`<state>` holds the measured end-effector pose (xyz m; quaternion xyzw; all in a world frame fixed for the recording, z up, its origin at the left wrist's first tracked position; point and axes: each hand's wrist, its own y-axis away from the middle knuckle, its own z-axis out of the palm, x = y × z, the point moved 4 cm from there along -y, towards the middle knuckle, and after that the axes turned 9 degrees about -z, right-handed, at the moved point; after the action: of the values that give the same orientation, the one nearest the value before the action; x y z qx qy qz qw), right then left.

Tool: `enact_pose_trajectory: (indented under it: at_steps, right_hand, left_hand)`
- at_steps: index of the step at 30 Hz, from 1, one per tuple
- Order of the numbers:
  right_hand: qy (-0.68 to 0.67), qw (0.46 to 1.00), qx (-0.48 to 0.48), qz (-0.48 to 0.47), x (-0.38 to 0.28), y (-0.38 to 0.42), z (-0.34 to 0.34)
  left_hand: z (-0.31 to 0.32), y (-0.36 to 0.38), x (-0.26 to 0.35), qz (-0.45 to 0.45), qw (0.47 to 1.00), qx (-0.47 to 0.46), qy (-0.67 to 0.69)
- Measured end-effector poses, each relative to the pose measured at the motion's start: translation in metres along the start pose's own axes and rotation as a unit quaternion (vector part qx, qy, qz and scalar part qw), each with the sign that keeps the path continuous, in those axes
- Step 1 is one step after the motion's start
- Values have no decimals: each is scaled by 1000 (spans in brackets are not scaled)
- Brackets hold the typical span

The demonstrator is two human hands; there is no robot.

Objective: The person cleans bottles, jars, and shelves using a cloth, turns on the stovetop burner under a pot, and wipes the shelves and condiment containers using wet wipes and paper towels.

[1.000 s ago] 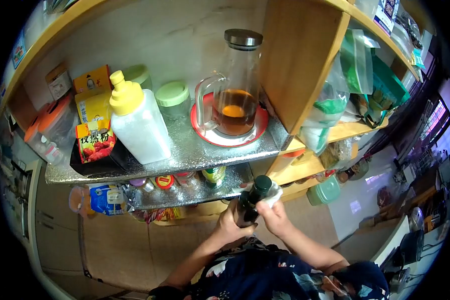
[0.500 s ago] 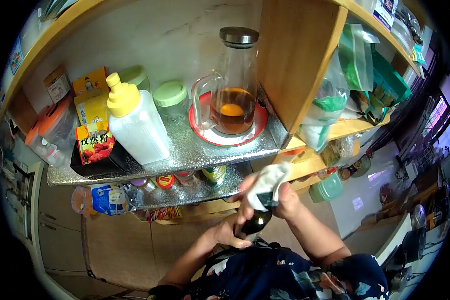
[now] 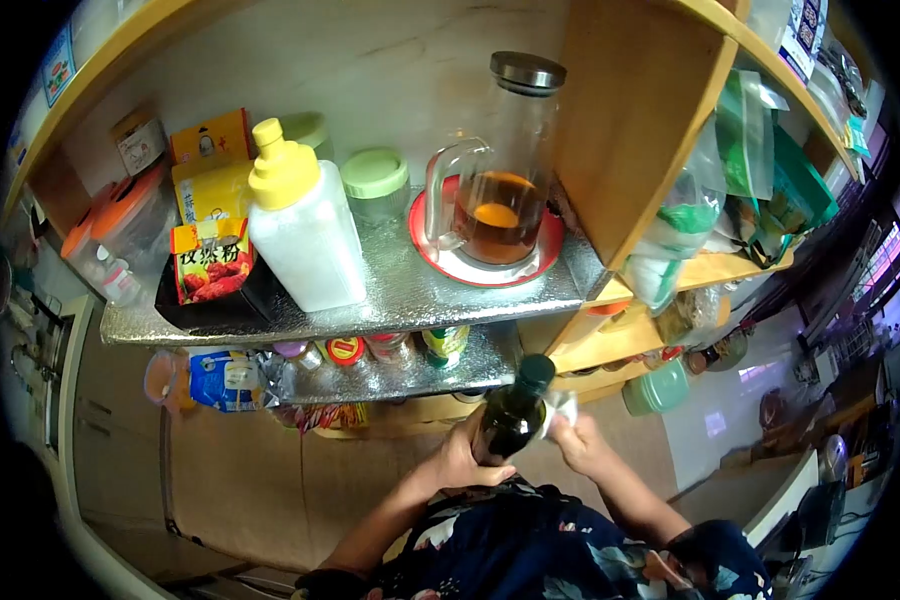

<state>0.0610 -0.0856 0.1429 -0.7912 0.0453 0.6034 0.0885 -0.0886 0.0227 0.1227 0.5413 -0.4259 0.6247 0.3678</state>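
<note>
A dark green glass bottle (image 3: pixel 511 420) with a dark cap is held upright before my body, its top leaning slightly right. My left hand (image 3: pixel 463 459) wraps round the bottle's lower body. At the bottle's right side, my right hand (image 3: pixel 581 444) pinches a white cloth (image 3: pixel 560 405) against or close beside the glass; part of the cloth is hidden behind the bottle. Both hands are below and in front of the foil-covered shelf (image 3: pixel 400 290).
On the shelf stand a white squeeze bottle (image 3: pixel 310 240) with a yellow top, a black box of seasoning packets (image 3: pixel 210 265), a green-lidded jar (image 3: pixel 377 185) and a glass pitcher (image 3: pixel 505 205) of amber liquid on a red-rimmed plate. Small jars (image 3: pixel 345 350) fill the lower shelf.
The cloth has come off the bottle's top and moved down to its right side with my right hand, exposing the cap. My left hand still holds the bottle. The view has shifted slightly.
</note>
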Motion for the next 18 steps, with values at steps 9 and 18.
enact_pose_trajectory:
  at_steps: [9,18]
  right_hand:
    - [586,727,104,-342,-144,-35,-2]
    - [538,764,-13,-356,-94,-28,34]
  left_hand:
    - [10,-9,-13,-23,973,160,-162]
    - [1,-3,-5,50,950,223,-212]
